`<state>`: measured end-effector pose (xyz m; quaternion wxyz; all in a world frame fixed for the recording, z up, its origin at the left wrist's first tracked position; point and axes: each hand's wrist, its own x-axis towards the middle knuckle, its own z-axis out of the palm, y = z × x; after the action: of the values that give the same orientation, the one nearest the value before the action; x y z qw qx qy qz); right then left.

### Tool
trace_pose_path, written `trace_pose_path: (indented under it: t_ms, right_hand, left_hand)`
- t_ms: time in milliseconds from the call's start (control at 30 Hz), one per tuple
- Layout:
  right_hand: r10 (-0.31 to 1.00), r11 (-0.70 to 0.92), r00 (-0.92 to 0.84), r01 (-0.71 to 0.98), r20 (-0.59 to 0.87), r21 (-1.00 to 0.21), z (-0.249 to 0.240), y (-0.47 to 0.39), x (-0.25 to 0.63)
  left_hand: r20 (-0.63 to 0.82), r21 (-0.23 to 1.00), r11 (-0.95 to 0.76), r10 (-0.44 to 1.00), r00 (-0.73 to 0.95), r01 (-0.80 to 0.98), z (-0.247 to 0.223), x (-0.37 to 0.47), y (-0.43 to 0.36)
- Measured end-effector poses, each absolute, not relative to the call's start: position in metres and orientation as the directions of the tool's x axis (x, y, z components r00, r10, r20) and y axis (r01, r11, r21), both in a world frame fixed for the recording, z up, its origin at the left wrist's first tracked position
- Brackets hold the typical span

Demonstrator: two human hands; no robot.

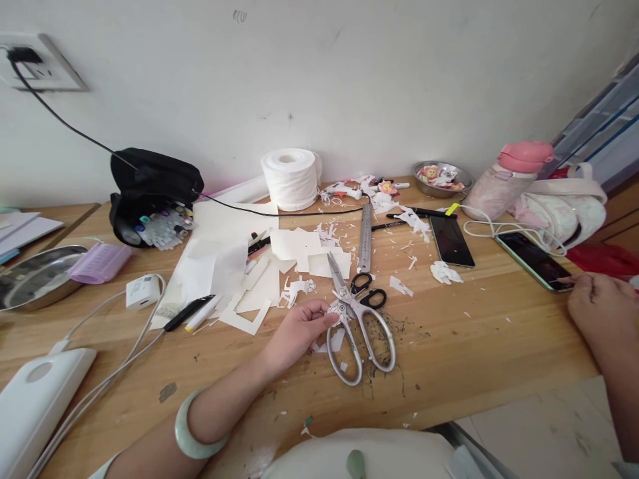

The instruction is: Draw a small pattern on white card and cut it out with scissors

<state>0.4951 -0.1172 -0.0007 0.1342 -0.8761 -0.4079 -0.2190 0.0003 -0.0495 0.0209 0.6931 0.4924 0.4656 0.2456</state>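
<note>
My left hand (304,329) is closed in a pinch on a small white paper cutout (333,314) with drawn lines, in the middle of the desk. Right beside it lie large silver scissors (369,331), blades pointing away from me. A smaller pair of black-handled scissors (375,297) lies just behind them, partly covered. Another white paper cutout (298,290) rests beyond my left fingers. At the far right, my right hand (602,313) reaches a finger onto the lower end of a phone (533,261) lying flat; its other fingers are partly hidden.
Paper sheets (294,247), scraps and markers cover the desk's middle. A metal ruler (366,238), a second phone (452,241), a toilet roll (289,179), a black pen case (154,176), a pink bottle (504,186), a steel bowl (442,179) and white cables (114,369) surround them.
</note>
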Motion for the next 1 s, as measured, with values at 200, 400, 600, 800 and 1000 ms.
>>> trace_pose_path:
  t_ms: [200,400,600,800,1000]
  right_hand:
    - [0.670,-0.602,0.540,0.797,0.509,-0.054,-0.0010,-0.1185,0.4955]
    - [0.680,-0.631,0.543,0.776,0.493,0.015,-0.0016,-0.1186,0.4970]
    - [0.656,-0.634,0.545,0.774,0.522,-0.011,-0.0045,-0.1182,0.4981]
    - [0.654,-0.636,0.548,0.771,0.521,-0.013,-0.0049,-0.1182,0.4990]
    - [0.642,-0.635,0.552,0.771,0.533,-0.033,-0.0068,-0.1183,0.5012]
  left_hand:
    - [-0.405,0.911,0.395,0.797,0.448,0.119,0.0210,-0.0004,-0.0494]
    - [-0.405,0.911,0.395,0.799,0.444,0.119,0.0213,0.0002,-0.0492]
    - [-0.406,0.911,0.395,0.801,0.439,0.122,0.0218,0.0004,-0.0493]
    - [-0.406,0.912,0.385,0.801,0.440,0.143,0.0212,0.0002,-0.0491]
    - [-0.404,0.913,0.381,0.807,0.430,0.143,0.0227,0.0002,-0.0498]
